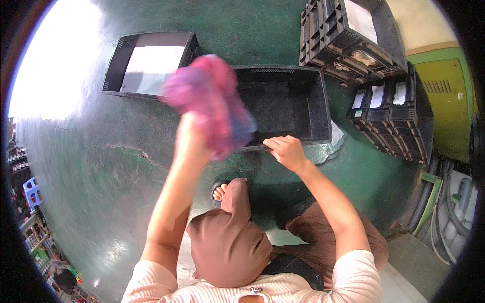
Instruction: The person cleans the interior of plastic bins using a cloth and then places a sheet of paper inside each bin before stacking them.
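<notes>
The hands are apart in the head view I watch from my end: the left hand is clamped on a bunched pink-and-purple cloth, both of them blurred, so I cannot make out each finger, and the right hand has its fingers curled over the near rim of the black crate. Taking that crate as my landmark, I see the cloth held up in front of its left end, hiding the corner there; I cannot tell whether the two touch. Just left of the crate I see a second crate with a white sheet in it. Beyond its far right corner stands an upper stack of crates, and to its right a lower stack has white papers on it. Farther right than both I make out a green cabinet. On the near side of the crate I see a sandalled foot and a brown-trousered knee. All around the crate I see green floor, and well off to its left, a blue stool.
</notes>
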Motion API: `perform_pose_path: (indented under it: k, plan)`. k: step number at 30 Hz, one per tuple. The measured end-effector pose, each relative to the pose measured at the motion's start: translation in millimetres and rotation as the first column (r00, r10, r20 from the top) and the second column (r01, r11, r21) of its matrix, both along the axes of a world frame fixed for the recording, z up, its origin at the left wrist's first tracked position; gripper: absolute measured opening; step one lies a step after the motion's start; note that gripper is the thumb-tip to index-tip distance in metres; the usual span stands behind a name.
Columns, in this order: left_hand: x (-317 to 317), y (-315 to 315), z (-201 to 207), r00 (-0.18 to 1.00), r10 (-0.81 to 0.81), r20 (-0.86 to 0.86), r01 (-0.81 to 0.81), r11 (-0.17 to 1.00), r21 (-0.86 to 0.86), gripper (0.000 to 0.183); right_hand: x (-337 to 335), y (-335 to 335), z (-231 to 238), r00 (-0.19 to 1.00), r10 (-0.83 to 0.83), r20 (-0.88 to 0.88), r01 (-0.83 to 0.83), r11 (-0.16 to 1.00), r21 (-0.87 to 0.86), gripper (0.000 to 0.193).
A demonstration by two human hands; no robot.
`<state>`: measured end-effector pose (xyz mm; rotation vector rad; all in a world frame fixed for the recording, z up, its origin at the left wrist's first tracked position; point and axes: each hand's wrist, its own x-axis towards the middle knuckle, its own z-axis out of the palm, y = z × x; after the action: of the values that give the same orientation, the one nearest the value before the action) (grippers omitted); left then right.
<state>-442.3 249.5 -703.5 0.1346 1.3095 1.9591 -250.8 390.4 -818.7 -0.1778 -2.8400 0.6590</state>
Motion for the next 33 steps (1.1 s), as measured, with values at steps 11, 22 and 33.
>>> perform_pose_path:
  k: [11, 22, 33]
  plan:
    - [-55, 87, -140, 0.355, -0.444, -0.823, -0.411, 0.716, -0.564, 0.060, -63, 104, -57, 0.916, -0.401, -0.011, 0.384, 0.886, -0.261, 0.049]
    - [-82, 118, -164, 0.517, -0.406, -0.753, -0.339, 0.711, -0.616, 0.051, -137, 171, -138, 0.978, -0.013, 0.209, 0.004, 0.999, 0.046, 0.050]
    - [-76, 128, -171, 0.509, -0.339, -0.791, -0.337, 0.767, -0.545, 0.048, -199, 79, -156, 0.982, 0.012, 0.189, 0.009, 0.994, -0.113, 0.058]
